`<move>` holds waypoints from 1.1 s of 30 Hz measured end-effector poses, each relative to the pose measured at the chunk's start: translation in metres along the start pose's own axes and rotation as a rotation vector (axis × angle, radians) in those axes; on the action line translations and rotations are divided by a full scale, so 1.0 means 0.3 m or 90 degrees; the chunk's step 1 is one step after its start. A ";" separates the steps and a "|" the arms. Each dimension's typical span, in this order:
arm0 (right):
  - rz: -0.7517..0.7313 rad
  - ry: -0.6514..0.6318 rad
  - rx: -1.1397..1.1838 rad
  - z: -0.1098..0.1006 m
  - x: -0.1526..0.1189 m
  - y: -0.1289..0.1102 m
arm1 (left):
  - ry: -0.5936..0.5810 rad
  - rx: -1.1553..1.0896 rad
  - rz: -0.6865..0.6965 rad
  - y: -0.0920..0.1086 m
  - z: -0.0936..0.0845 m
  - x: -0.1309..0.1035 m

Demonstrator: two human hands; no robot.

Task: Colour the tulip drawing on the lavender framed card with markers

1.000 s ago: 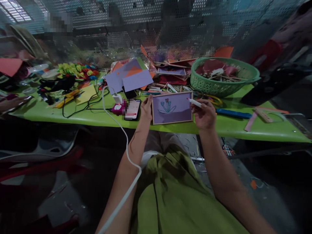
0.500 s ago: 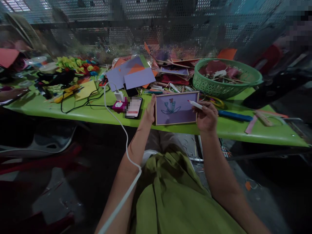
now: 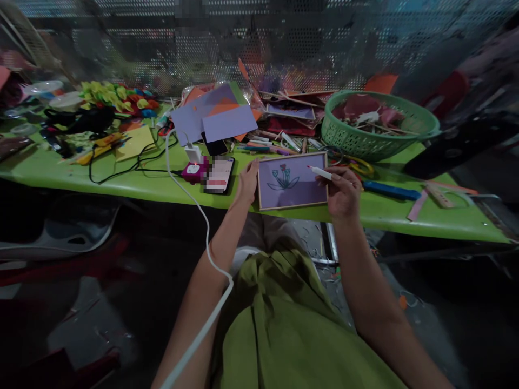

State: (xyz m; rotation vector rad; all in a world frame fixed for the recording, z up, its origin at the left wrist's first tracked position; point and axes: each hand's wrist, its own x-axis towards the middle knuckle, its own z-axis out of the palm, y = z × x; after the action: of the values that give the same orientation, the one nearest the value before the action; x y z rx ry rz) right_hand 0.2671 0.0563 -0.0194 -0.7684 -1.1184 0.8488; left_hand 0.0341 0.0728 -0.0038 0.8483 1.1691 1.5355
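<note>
A small purple picture [image 3: 292,182] with a thin pale frame is at the front of the green table [image 3: 389,219], its lower edge close to the table's front edge. On it a flower is drawn in green lines with a red head. The left hand [image 3: 247,182] holds the frame by its left side. The right hand [image 3: 344,192] holds a white marker [image 3: 322,173] in a narrow grip near the right side; the tip is over the purple surface, but one cannot tell if it touches.

Left of the left hand there is a phone [image 3: 219,175], with only a narrow strip of table between. Right of the right hand, a blue tool [image 3: 391,190] lies near, and farther right the green surface continues wider along the front edge. Behind the frame, many pens [image 3: 271,147] lie near its upper edge, so the room there is small. Behind the right hand stands a green basket [image 3: 365,141].
</note>
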 end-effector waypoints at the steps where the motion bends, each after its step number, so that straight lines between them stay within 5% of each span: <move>1: 0.011 -0.007 -0.016 -0.003 -0.002 -0.001 | 0.009 0.039 0.032 -0.002 -0.008 0.008; 8: 0.047 -0.030 -0.154 -0.041 -0.001 -0.026 | -0.010 0.397 0.128 0.036 -0.080 0.031; 14: 0.031 -0.098 -0.203 -0.009 0.058 -0.073 | 0.011 0.547 0.246 0.074 -0.082 0.011; 19: -0.028 -0.196 -0.250 0.098 0.087 -0.128 | -0.071 0.376 0.255 0.113 -0.020 -0.050; 25: -0.239 -0.359 -0.471 0.224 0.080 -0.145 | -0.171 0.007 -0.032 0.111 0.057 -0.108; 29: -0.372 -0.488 -0.510 0.251 0.090 -0.114 | -0.113 -0.084 -0.104 0.106 0.029 -0.088; 33: -0.299 -0.517 -0.543 0.216 0.186 -0.077 | -0.051 0.011 -0.035 0.127 -0.053 -0.046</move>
State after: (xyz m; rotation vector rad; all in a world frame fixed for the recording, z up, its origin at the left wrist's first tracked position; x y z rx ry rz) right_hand 0.2207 0.1006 0.0418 -0.7916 -2.3562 0.2227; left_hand 0.0121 0.0536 0.0283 0.8744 1.1402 1.4354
